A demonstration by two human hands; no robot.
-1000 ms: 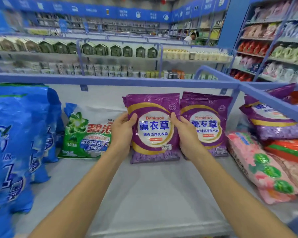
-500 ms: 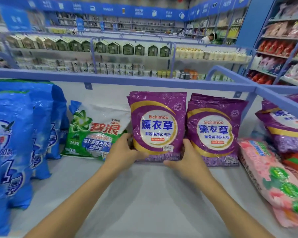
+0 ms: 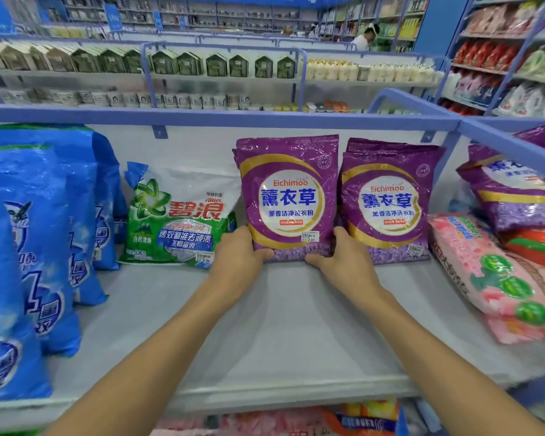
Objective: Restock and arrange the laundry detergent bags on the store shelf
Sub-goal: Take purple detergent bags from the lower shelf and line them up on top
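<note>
Purple detergent bag (image 3: pixel 288 196) stands upright on the shelf (image 3: pixel 265 325) beside a second purple bag (image 3: pixel 387 202). Left hand (image 3: pixel 238 256) and right hand (image 3: pixel 343 262) each hold a bottom corner. I think more bags are needed.

Clear toward the body from the grip on the upright purple bag (image 3: pixel 288 196): bare shelf floor (image 3: pixel 280 325) out to the front edge. Blocked just left of the left hand (image 3: pixel 239 253) by the green-and-white bag (image 3: pixel 177 215); farther left, by blue bags (image 3: pixel 38 231). Blocked right of the right hand (image 3: pixel 343 262) by a second purple bag (image 3: pixel 387 202), just beside the held one. Closed behind by the back panel (image 3: pixel 202 146), above by the blue rail (image 3: pixel 233 116). Narrowed far right by pink bags (image 3: pixel 491 269).
</note>
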